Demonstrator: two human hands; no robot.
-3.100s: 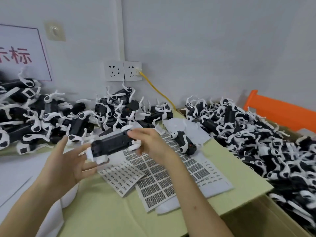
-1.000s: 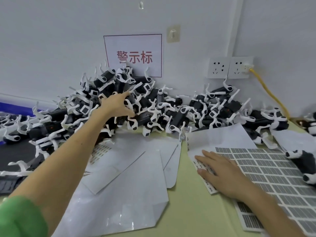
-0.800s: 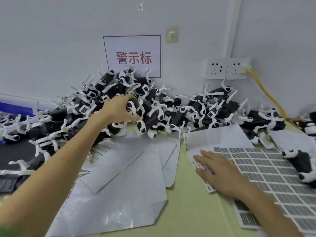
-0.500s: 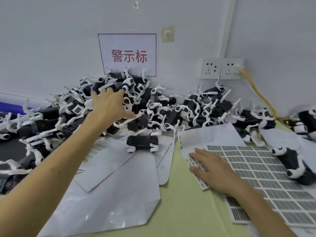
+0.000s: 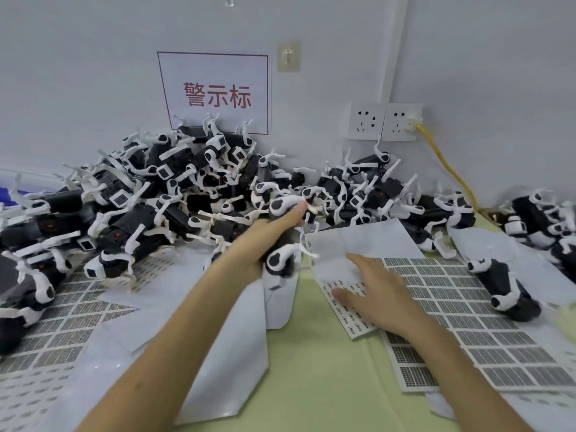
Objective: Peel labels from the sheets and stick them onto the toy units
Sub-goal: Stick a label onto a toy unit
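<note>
We are finding the left hand (image 5: 257,244) gripping one toy unit (image 5: 280,261) just beside the pile (image 5: 149,194). The right hand (image 5: 377,297) is lying flat, fingers apart, on the label sheet (image 5: 349,319). Many labels are remaining unpeeled, so we are judging the labelling far from finished.

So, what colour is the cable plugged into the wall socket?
Yellow: the cable shows best in the head view.

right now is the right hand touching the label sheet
Touching. The head view shows the right hand lying open on the label sheet with no gap.
</note>
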